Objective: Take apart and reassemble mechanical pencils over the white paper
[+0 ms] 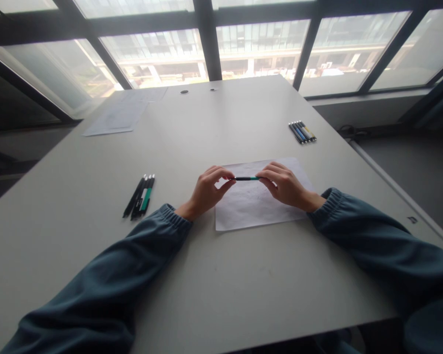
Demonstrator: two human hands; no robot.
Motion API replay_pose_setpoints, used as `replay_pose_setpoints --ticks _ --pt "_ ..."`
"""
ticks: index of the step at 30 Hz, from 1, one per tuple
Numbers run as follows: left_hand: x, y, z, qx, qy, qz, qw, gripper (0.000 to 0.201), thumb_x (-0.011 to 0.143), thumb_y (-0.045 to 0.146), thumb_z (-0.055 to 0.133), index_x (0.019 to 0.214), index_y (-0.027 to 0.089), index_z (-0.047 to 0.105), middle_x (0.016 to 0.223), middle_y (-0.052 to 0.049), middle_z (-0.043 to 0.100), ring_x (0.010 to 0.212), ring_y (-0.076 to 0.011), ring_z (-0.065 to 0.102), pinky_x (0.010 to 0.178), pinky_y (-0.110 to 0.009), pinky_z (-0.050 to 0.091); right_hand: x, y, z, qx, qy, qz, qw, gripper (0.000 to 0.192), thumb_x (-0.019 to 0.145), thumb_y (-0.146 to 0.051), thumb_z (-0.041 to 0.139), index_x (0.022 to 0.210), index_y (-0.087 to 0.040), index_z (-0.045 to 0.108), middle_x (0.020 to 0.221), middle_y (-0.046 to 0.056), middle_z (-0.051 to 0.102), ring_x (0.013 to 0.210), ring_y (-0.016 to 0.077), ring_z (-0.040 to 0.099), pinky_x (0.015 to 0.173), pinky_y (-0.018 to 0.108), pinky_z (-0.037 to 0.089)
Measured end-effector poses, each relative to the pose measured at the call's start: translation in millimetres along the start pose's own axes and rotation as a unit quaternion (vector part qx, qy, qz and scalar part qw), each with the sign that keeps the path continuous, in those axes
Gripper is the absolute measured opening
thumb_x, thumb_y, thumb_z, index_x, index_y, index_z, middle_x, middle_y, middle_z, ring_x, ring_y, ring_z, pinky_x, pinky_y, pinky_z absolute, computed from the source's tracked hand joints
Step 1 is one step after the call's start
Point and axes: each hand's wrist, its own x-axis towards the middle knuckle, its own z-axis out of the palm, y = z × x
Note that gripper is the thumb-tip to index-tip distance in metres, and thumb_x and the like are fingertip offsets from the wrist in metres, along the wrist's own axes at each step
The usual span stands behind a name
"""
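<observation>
A black and green pen [246, 178] is held level between my two hands, above a sheet of white paper [239, 214] on the table. My left hand [211, 191] pinches its dark end between thumb and fingers. At the green end, my right hand [283, 184] grips it the same way, its fingers covering the tip. Faint marks show on the paper, too blurred to read. To the left of my left hand lies a group of pens [140, 196], black with one green-banded, roughly side by side.
A row of several pens [302, 132], with blue and yellow parts, lies at the table's right side. More paper sheets [114, 118] rest at the far left. Two small round fittings [184, 92] sit near the back edge. Windows [258, 49] stand beyond the white table [206, 295].
</observation>
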Motion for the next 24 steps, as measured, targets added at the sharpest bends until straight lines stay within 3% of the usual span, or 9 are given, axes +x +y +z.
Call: replay_pose_setpoints --ticks 4,8,10,13,16,24 --pt "-0.2 -0.9 -0.3 -0.002 -0.009 0.006 1.000 0.014 0.091 0.033 0.071 0.095 0.020 0.068 0.087 -0.004 0.071 0.082 -0.0163 0.064 0.066 -0.028 0.050 0.3 -0.2 0.1 -0.001 -0.003 0.001 1.000 0.017 0.101 -0.023 0.052 0.107 -0.020 0.068 0.095 0.010 0.069 0.088 0.0242 0.059 0.080 0.041 0.052" --pt "-1.4 -4.0 -0.3 0.000 -0.018 -0.023 1.000 0.030 0.090 0.044 0.072 0.106 0.020 0.066 0.091 -0.004 0.071 0.085 -0.0175 0.064 0.068 -0.028 0.049 0.7 -0.6 0.0 0.000 0.000 0.000 1.000 0.017 0.101 -0.023 0.052 0.107 -0.020 0.068 0.094 0.010 0.069 0.088 0.0241 0.058 0.081 0.041 0.052" --pt "-1.9 -5.2 -0.6 0.007 -0.028 -0.043 0.999 0.029 0.097 0.047 0.060 0.099 0.019 0.067 0.088 -0.005 0.069 0.084 -0.0178 0.063 0.069 -0.029 0.048 0.7 -0.7 -0.2 0.000 -0.001 0.000 1.000 0.018 0.101 -0.023 0.051 0.107 -0.021 0.068 0.094 0.010 0.068 0.088 0.0241 0.058 0.081 0.041 0.052" --pt "-2.0 -5.5 -1.2 0.010 -0.049 -0.051 0.997 0.045 0.105 0.046 0.044 0.077 0.018 0.066 0.077 -0.004 0.066 0.078 -0.0178 0.061 0.073 -0.031 0.047 0.8 -0.9 -0.6 0.000 -0.004 -0.002 1.000 0.018 0.102 -0.024 0.051 0.108 -0.021 0.068 0.094 0.010 0.068 0.088 0.0243 0.059 0.080 0.041 0.052" --pt "-1.4 -4.2 -1.4 0.000 -0.055 -0.053 0.997 0.048 0.104 0.046 0.045 0.068 0.019 0.062 0.069 -0.003 0.063 0.072 -0.0170 0.059 0.073 -0.031 0.046 1.0 -1.1 -1.1 -0.001 -0.006 -0.006 1.000 0.017 0.101 -0.023 0.052 0.108 -0.021 0.068 0.095 0.010 0.069 0.088 0.0244 0.059 0.080 0.042 0.052" --pt "-1.1 -4.8 -0.6 0.011 -0.036 -0.031 0.999 0.041 0.101 0.047 0.053 0.071 0.020 0.064 0.068 -0.002 0.063 0.069 -0.0169 0.058 0.070 -0.031 0.046 0.1 -0.4 -0.7 0.000 -0.010 -0.003 1.000 0.019 0.101 -0.024 0.051 0.111 -0.022 0.068 0.096 0.010 0.070 0.089 0.0251 0.060 0.081 0.043 0.052"
